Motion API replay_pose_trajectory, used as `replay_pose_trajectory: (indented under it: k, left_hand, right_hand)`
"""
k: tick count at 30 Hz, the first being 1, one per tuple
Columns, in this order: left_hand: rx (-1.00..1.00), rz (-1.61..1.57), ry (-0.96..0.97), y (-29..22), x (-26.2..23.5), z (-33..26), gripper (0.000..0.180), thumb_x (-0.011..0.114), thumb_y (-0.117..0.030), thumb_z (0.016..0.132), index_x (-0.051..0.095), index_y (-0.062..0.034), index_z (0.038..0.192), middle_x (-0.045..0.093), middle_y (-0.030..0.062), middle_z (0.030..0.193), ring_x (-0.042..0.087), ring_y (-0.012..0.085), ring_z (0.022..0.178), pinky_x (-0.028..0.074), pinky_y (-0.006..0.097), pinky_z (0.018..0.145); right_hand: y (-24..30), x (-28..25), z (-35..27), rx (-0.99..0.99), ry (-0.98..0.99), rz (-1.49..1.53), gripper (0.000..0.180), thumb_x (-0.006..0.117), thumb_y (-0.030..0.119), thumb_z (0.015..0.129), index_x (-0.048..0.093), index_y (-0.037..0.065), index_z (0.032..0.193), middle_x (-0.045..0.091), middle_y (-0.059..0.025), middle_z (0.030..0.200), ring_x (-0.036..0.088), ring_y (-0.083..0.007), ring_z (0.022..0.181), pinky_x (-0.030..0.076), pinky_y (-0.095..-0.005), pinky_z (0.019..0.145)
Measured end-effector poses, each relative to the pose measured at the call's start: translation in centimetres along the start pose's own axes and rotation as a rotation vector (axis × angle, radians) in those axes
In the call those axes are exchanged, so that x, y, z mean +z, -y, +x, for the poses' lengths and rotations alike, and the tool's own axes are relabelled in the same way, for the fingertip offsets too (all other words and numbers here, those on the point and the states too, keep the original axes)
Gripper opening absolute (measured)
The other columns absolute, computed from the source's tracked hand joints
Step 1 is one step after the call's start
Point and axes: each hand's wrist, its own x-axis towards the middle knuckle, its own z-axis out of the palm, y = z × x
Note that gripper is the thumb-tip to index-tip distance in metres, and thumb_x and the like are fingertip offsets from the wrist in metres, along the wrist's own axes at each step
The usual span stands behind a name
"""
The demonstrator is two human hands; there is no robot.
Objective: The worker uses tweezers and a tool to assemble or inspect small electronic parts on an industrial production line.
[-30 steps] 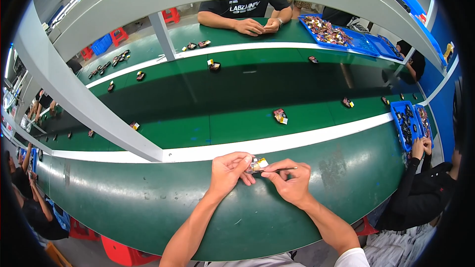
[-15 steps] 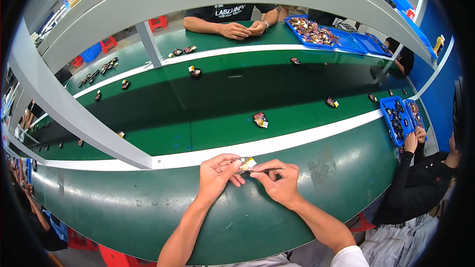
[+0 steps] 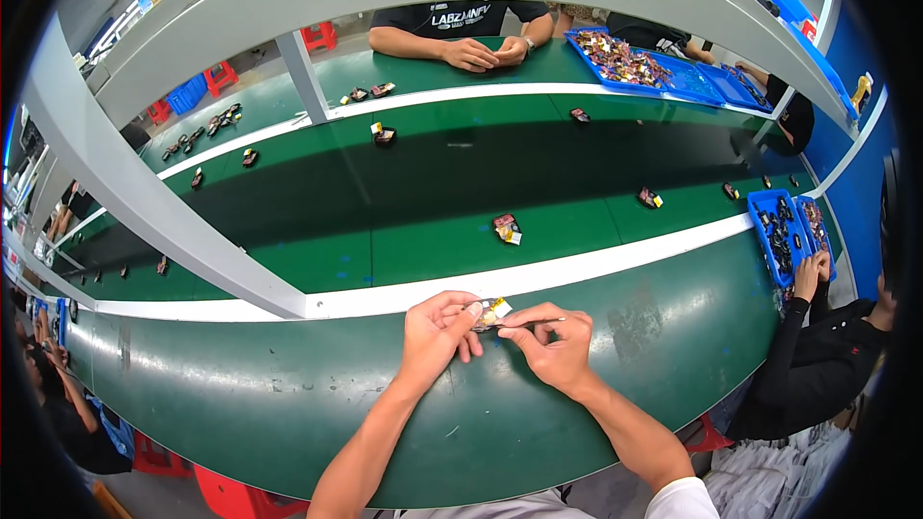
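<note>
My left hand (image 3: 435, 334) is closed around the edge of a small dark part with a yellow and white label (image 3: 495, 308), its thumb pressed on top. Between the thumb and fingers of my right hand (image 3: 558, 346) is a thin dark tool, like tweezers (image 3: 550, 320). The tool's tip reaches the near side of the part, and its exact contact is too small to make out. Both hands are close together above the green table (image 3: 481, 423), near the white rail (image 3: 433, 300).
Beyond the rail, similar small parts (image 3: 507, 228) lie spaced along a green belt (image 3: 433, 259). A grey post (image 3: 192, 202) rises at left. Across sits a person in black (image 3: 471, 34), near a blue tray of parts (image 3: 663, 86). Another person (image 3: 817, 356) works at right beside blue trays (image 3: 755, 207).
The whole view has shifted slightly, moving the surroundings mostly rightward in the picture. Both hands keep their holds on the part and the thin tool, with only small movement.
</note>
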Motion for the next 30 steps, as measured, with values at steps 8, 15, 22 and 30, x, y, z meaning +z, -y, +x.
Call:
replay_pose_trajectory:
  k: [8, 15, 22, 30]
  left_hand:
    - [-0.058, 0.027, 0.085, -0.6, -0.2, 0.0, 0.026, 0.065, -0.004, 0.096, 0.061, 0.0101, 0.118, 0.069, 0.0122, 0.086, 0.067, 0.0144, 0.061, 0.051, 0.023, 0.046]
    - [-0.003, 0.032, 0.014, 0.0, 0.3, -0.2, 0.027, 0.066, 0.0, 0.094, 0.06, 0.0109, 0.118, 0.069, 0.0126, 0.085, 0.067, 0.0139, 0.061, 0.052, 0.024, 0.048]
    - [0.034, 0.035, -0.066, 0.8, 0.7, -0.4, 0.022, 0.065, 0.002, 0.093, 0.062, 0.0121, 0.113, 0.07, 0.0138, 0.083, 0.065, 0.0147, 0.056, 0.053, 0.025, 0.047]
    - [0.0, 0.066, -0.125, 0.7, 1.1, 0.0, 0.019, 0.065, 0.003, 0.091, 0.062, 0.0116, 0.108, 0.069, 0.0124, 0.079, 0.064, 0.0142, 0.053, 0.052, 0.026, 0.045]
  right_hand:
    - [-0.1, -0.2, 0.2, -0.016, 0.005, -0.016, 0.012, 0.082, -0.004, 0.074, 0.075, 0.003, 0.081, 0.077, -0.0026, 0.079, 0.04, -0.002, 0.042, 0.031, -0.021, 0.042]
    - [-0.3, 0.1, 0.2, -0.047, 0.006, -0.024, 0.011, 0.081, -0.004, 0.074, 0.075, 0.003, 0.08, 0.077, -0.0027, 0.079, 0.04, -0.0025, 0.041, 0.031, -0.0214, 0.042]
    - [-0.5, 0.3, 0.2, -0.098, 0.013, -0.05, 0.013, 0.082, -0.003, 0.072, 0.076, 0.004, 0.081, 0.077, -0.0037, 0.08, 0.041, -0.0038, 0.041, 0.031, -0.0226, 0.041]
    - [-0.1, 0.3, 0.4, -0.089, 0.0, -0.081, 0.014, 0.083, 0.002, 0.073, 0.076, 0.009, 0.082, 0.067, 0.0014, 0.061, 0.039, -0.0087, 0.04, 0.033, -0.0264, 0.044]
